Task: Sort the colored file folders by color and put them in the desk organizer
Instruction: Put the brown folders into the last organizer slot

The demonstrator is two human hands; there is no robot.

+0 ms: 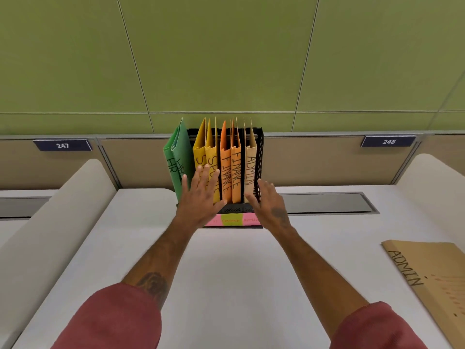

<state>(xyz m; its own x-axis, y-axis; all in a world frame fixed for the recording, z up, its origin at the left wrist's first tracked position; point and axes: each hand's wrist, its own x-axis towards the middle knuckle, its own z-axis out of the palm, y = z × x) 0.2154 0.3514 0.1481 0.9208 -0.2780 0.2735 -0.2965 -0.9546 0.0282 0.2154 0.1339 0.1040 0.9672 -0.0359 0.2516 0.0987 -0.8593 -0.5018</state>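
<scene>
A black mesh desk organizer [260, 157] stands at the back of the white desk. It holds upright folders: two green ones marked HR [180, 149], two yellow ones [210, 147], two orange ones marked FINANCE [230, 170] and one tan one marked ADMIN [250, 170]. My left hand [201, 195] is spread flat with straight fingers in front of the yellow folders. My right hand [270, 200] is open at the organizer's right front corner, beside the tan folder. Another tan ADMIN folder [432, 275] lies flat on the desk at the right.
Pink and green sticky labels [232, 220] line the organizer's front edge. Rounded white dividers [63, 210] flank the desk on both sides. A grey cable slot [327, 202] runs behind the right hand. Partition plates read 247 [62, 145] and 248 [388, 141].
</scene>
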